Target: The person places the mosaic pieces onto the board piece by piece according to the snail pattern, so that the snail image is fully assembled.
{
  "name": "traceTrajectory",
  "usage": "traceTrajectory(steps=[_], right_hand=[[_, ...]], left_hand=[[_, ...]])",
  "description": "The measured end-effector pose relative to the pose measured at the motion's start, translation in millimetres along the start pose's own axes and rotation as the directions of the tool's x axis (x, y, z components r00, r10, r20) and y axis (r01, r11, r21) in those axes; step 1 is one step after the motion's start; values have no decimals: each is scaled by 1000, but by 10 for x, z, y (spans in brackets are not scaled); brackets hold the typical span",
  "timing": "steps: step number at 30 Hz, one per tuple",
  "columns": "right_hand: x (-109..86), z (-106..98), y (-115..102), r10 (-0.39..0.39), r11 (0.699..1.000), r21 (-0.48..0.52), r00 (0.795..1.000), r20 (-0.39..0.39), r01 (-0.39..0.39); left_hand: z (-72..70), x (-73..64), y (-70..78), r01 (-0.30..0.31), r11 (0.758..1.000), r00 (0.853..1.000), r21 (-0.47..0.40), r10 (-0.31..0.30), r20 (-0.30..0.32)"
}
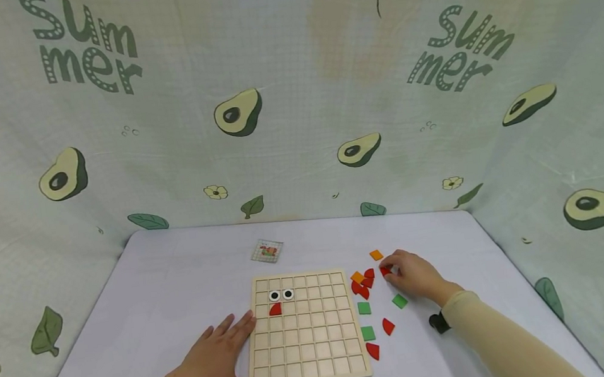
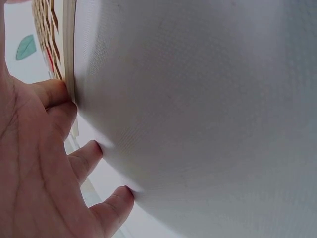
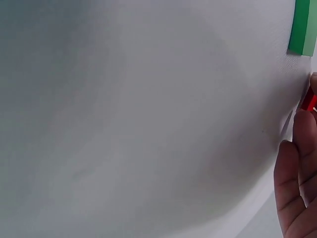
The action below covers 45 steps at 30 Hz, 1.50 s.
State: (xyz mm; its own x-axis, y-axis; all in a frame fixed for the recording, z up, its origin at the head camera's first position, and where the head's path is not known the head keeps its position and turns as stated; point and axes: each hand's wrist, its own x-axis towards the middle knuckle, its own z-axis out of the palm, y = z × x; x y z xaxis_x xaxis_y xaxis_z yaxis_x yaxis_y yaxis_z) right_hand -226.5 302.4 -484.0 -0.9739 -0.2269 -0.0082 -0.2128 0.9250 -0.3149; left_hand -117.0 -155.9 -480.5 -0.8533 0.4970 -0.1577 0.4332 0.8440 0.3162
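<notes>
A pale wooden grid board (image 1: 322, 339) lies on the table. My left hand (image 1: 216, 360) rests with spread, straight fingers along its left edge, fingertips at the rim and thumb by the lower left corner. Two round eye pieces (image 1: 288, 294) sit side by side in the upper left cells, with a red quarter-circle piece (image 1: 275, 309) below them. To the right of the board, my right hand (image 1: 418, 278) pinches another red piece (image 1: 385, 270) between thumb and fingers, close over the table. In the right wrist view this red piece (image 3: 309, 101) shows only partly at the right edge.
Several loose red pieces (image 1: 373, 351), green squares (image 1: 364, 308) and orange squares (image 1: 376, 255) lie between the board and my right hand. Behind the board is a small picture card (image 1: 267, 251). A printed cloth (image 1: 293, 119) hangs around the white table (image 1: 187, 273).
</notes>
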Motion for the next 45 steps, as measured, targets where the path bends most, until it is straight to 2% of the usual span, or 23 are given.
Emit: traceTrajectory(steps=[11, 22, 38, 45], right_hand=[[-81, 7, 40, -6, 1000, 27, 1000, -17, 7], [-103, 29, 53, -31, 999, -20, 999, -17, 31], [-97, 22, 85, -76, 997, 7, 997, -24, 76], [-118, 14, 71, -59, 998, 17, 998, -16, 60]], left_hand=[[42, 7, -15, 5, 1000, 1000, -2, -5, -3], [16, -11, 6, 24, 1000, 1000, -5, -24, 10], [-5, -9, 2, -1, 1000, 1000, 11, 1, -3], [-7, -14, -7, -7, 1000, 1000, 1, 7, -1]])
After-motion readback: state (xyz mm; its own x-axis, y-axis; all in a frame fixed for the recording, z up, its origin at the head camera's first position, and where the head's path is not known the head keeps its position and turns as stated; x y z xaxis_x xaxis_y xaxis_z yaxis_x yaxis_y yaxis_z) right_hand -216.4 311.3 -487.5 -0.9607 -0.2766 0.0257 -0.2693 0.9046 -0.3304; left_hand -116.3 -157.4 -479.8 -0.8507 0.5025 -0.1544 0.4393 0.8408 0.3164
